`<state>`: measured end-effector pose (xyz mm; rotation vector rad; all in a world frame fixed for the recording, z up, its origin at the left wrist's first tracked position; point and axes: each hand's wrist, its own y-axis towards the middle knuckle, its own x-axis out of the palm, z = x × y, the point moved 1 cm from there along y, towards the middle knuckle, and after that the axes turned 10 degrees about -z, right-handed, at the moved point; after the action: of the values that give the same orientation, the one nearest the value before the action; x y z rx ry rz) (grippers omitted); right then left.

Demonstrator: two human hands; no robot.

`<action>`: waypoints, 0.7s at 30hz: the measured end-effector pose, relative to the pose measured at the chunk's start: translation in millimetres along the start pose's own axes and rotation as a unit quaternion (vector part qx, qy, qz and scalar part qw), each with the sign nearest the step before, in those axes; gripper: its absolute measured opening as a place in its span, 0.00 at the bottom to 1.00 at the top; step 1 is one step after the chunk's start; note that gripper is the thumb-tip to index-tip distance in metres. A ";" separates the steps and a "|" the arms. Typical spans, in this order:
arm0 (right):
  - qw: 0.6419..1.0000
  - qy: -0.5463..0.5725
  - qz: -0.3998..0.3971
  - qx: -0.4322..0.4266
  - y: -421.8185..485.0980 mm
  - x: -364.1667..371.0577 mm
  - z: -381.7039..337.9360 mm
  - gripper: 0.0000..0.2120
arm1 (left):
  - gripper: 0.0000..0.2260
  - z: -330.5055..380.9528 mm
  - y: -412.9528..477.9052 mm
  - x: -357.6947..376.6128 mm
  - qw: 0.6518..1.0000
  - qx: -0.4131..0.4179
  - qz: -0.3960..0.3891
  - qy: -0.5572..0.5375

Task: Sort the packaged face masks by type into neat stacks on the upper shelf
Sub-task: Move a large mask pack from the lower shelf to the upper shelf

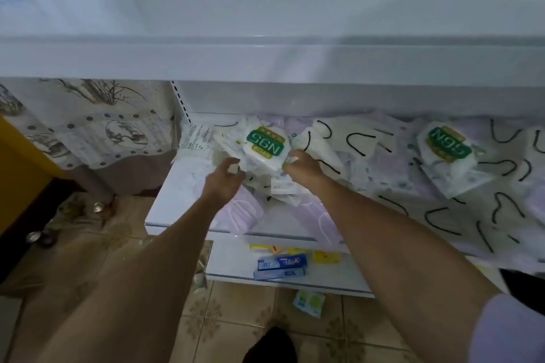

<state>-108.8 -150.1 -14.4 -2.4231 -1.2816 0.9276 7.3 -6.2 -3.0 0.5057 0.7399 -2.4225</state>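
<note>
N95 mask pack (264,146) lies near the left end of the lower shelf (172,197), among loose purple packs (243,212), beneath the upper shelf (265,62). The left hand (224,181) and right hand (300,166) grip its sides, fingers curled.

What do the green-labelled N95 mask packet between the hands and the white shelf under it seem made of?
The green-labelled N95 mask packet looks like thin glossy plastic film: it crinkles and catches light. The white shelf seems painted sheet metal, smooth with a folded front lip; laminate is possible.
</note>
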 end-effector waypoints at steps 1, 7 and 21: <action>1.000 0.003 0.003 0.004 7.0 1.9 -2.7 0.27 | 0.17 2.6 3.7 2.9 1.000 0.007 -0.009 0.009; 0.987 0.148 -0.046 0.039 18.2 19.6 -10.4 0.20 | 0.27 14.4 12.6 19.7 0.998 0.044 0.009 -0.042; 0.981 -0.158 0.103 -0.046 34.6 9.6 -4.8 0.11 | 0.29 -12.9 29.6 20.6 0.987 0.004 -0.097 0.130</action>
<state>-79.3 -162.2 -31.5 -2.5953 -1.2077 1.3861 11.4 -27.1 -34.8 0.7968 0.9267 -2.5690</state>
